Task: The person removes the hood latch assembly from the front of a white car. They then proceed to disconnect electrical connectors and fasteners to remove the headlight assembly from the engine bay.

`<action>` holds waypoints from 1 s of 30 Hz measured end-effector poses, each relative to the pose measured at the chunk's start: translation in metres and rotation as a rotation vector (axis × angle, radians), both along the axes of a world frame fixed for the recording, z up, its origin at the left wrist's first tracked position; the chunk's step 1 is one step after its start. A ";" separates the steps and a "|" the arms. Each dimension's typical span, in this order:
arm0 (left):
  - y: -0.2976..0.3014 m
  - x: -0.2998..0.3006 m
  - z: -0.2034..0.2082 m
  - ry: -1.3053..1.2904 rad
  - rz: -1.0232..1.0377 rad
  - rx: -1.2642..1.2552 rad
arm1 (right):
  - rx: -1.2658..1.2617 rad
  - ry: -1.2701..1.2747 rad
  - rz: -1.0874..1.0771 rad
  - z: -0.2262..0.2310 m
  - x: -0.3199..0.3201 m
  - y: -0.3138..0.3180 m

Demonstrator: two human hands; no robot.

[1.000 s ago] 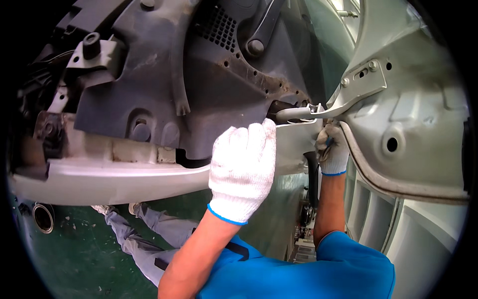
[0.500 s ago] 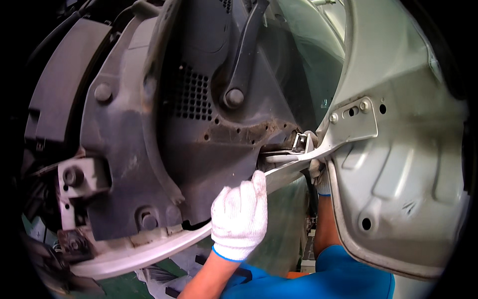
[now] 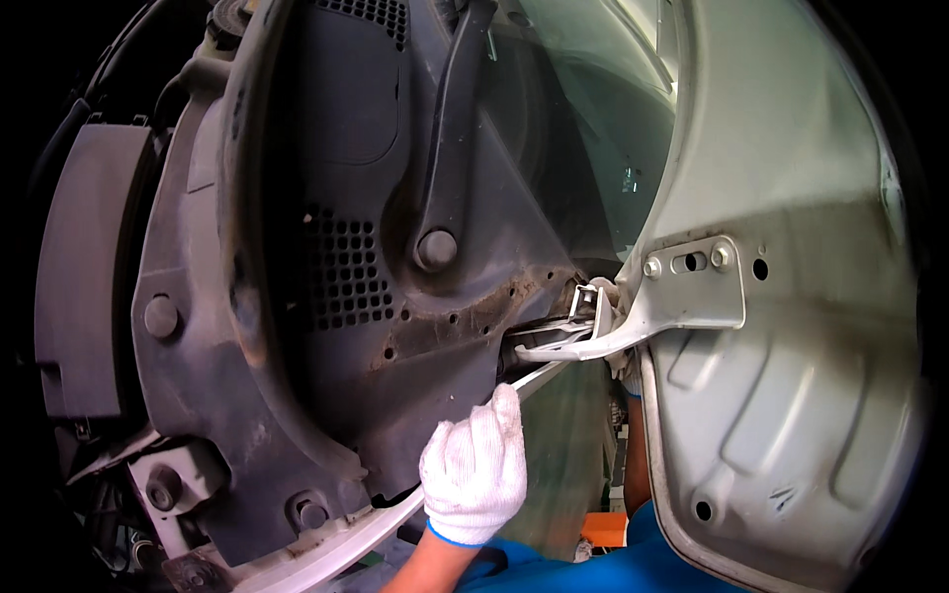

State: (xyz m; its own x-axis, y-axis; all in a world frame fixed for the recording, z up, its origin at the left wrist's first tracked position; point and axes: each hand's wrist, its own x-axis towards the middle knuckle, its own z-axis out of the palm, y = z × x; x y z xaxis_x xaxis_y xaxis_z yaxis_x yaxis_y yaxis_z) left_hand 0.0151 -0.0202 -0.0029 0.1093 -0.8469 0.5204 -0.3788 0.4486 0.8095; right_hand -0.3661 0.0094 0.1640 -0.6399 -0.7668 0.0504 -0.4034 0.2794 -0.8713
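A pale hinge is reaching from the dark cowl's right corner to the panel, the right hand mostly hiding behind it, the left hand curling at the fender's edge, what either grip is grasping being impossible to tell.

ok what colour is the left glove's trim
The trim is blue, on a white glove; clearest in the head view.

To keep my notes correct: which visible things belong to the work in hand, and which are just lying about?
At the hands:
hinge arm, right hand behind it, partly hidden
pale fender edge, left hand at it

Just around:
wiper arm
perforated grille
orange object, kind unclear
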 end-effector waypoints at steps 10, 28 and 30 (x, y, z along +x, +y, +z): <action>0.001 0.003 0.003 -0.077 -0.021 0.027 | 0.013 0.004 -0.057 -0.002 0.010 0.010; 0.008 -0.002 -0.003 -0.018 0.038 -0.024 | 0.026 0.005 0.013 0.002 0.030 0.004; 0.008 -0.006 -0.004 -0.033 0.078 -0.044 | 0.027 0.009 0.038 0.001 0.034 -0.002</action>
State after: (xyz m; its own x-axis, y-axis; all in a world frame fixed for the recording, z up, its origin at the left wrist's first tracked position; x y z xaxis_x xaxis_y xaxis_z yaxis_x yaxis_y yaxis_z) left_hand 0.0092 -0.0120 -0.0065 0.1560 -0.8130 0.5610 -0.4402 0.4512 0.7763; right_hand -0.3319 0.0076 0.1651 -0.6096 -0.7919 0.0353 -0.4220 0.2865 -0.8601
